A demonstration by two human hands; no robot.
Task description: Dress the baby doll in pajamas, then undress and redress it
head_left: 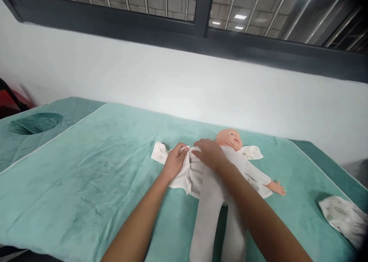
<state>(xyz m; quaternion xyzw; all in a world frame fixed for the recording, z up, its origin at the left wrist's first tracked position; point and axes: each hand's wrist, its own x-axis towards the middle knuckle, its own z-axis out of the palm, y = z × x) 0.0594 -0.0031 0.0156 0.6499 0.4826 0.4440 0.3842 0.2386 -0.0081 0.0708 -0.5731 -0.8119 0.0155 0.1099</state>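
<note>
A baby doll in pale grey clothing lies on its back, its head turned to the right. Beneath it a white baby shirt is spread, with patterned cuffs showing on both sides. My left hand is closed on the shirt at the doll's left-of-view side, thumb along the cloth edge. Across the doll's upper chest, my right hand curls over the sleeved arm on that same side; its fingertips are partly hidden. The doll's other arm stretches out to the right, bare hand showing.
Green padded cloth covers the bed, which has a face hole at far left. A crumpled white patterned cloth lies at the right edge. Behind stands a white wall below a dark-framed window with bars.
</note>
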